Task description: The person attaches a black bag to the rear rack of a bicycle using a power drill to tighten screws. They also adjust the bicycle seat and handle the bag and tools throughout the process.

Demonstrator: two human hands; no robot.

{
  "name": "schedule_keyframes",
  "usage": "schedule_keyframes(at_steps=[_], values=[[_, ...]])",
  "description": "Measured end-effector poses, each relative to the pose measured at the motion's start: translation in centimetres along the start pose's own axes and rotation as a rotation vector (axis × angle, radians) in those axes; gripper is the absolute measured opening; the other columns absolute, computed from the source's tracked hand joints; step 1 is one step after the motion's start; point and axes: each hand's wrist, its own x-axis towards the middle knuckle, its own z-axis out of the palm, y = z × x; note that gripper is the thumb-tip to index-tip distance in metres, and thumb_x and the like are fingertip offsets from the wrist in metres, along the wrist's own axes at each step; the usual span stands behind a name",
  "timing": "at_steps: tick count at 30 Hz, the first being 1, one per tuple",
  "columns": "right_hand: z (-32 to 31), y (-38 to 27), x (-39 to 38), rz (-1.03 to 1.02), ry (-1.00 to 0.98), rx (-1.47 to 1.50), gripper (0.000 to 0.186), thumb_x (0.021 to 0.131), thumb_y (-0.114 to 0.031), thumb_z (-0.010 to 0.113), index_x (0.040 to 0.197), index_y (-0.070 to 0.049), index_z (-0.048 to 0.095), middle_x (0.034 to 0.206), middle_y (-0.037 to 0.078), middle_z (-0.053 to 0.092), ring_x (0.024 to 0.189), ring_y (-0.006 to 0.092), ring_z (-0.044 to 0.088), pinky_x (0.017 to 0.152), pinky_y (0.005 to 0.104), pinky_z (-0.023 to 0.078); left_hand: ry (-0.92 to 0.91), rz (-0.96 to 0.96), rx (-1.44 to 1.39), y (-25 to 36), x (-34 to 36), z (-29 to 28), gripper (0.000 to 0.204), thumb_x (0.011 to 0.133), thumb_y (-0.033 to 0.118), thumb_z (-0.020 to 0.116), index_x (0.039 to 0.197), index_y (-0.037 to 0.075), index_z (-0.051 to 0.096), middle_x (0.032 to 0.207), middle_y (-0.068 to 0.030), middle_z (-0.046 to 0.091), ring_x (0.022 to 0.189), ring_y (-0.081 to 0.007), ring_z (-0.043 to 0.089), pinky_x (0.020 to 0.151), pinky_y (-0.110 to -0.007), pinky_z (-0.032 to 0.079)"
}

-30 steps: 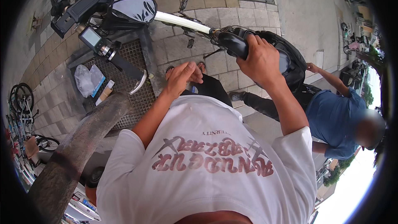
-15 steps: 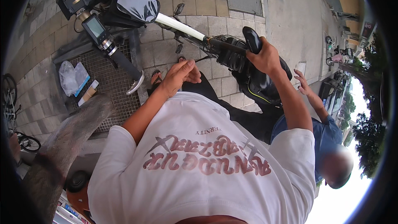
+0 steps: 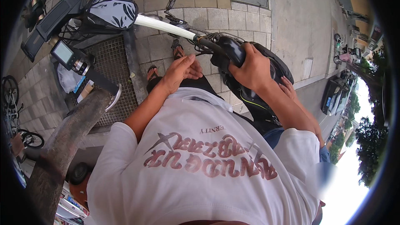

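Observation:
A bicycle with a white frame tube (image 3: pixel 166 27) stands in front of me, its handlebar grip (image 3: pixel 102 82) to the left. My right hand (image 3: pixel 252 68) is wrapped over the black saddle (image 3: pixel 231 49). Behind the saddle is a black bag (image 3: pixel 281 64) with a yellow-green trim line. Another person's hand (image 3: pixel 287 86) reaches to this bag, partly hidden by my right forearm. My left hand (image 3: pixel 180 74) hovers before my waist, fingers loosely stretched, with nothing in it. A small display (image 3: pixel 63 53) and a black pouch with a clear top (image 3: pixel 112 12) are at the handlebar.
A leaning tree trunk (image 3: pixel 75 129) rises at the left from a metal grate (image 3: pixel 112 56). Plastic packaging (image 3: pixel 66 79) lies by the grate. Paving slabs (image 3: pixel 208 18) lie under the bicycle. At the right are a dark car (image 3: pixel 333 96) and the other person's blue sleeve (image 3: pixel 325 155).
The bicycle has shifted left in view, and my right hand moved left with the saddle. The other person's hand has come in to the bag. My left hand stays nearly still.

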Motion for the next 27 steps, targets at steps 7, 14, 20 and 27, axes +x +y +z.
schedule_keyframes(at_steps=[7,14,20,27], values=[[2.4,1.6,1.2,-0.445,-0.125,-0.126,0.055,0.064,-0.022,0.087,0.110,-0.005,0.061,0.096,0.011,0.064,0.092,0.0336,0.066,0.080,0.0447,0.056,0.112,-0.101,-0.106,-1.6,3.0,1.0,0.057,0.107,0.058,0.049,0.126,0.005,0.060,0.114,-0.0130,0.071,0.103,-0.0263,0.072,0.090,-0.038,0.056],[5.6,1.6,2.9,-0.195,-0.066,-0.025,0.047,0.071,-0.024,0.081,0.109,-0.004,0.062,0.098,0.014,0.066,0.094,0.0356,0.068,0.079,0.0469,0.057,0.142,-0.104,-0.169,-2.7,2.8,-1.1,0.057,0.107,0.052,0.052,0.141,0.007,0.053,0.131,-0.0132,0.066,0.118,-0.0301,0.066,0.098,-0.044,0.053],[11.7,1.9,5.6,-0.296,-0.020,-0.019,0.050,0.070,-0.026,0.085,0.109,-0.006,0.062,0.100,0.013,0.067,0.095,0.0340,0.069,0.083,0.0451,0.056,0.108,0.065,-0.112,-1.4,2.0,0.6,0.064,0.105,0.032,0.064,0.160,0.013,0.037,0.154,-0.0088,0.049,0.142,-0.0269,0.049,0.107,-0.049,0.046],[12.9,2.3,6.6,-0.253,-0.093,0.006,0.056,0.073,-0.033,0.086,0.113,-0.002,0.063,0.107,0.014,0.068,0.101,0.0339,0.069,0.088,0.0448,0.055,0.221,0.044,-0.235,-0.9,6.2,2.8,0.042,0.107,0.035,0.064,0.140,0.013,0.051,0.129,-0.0031,0.060,0.110,-0.0174,0.062,0.097,-0.044,0.054]])
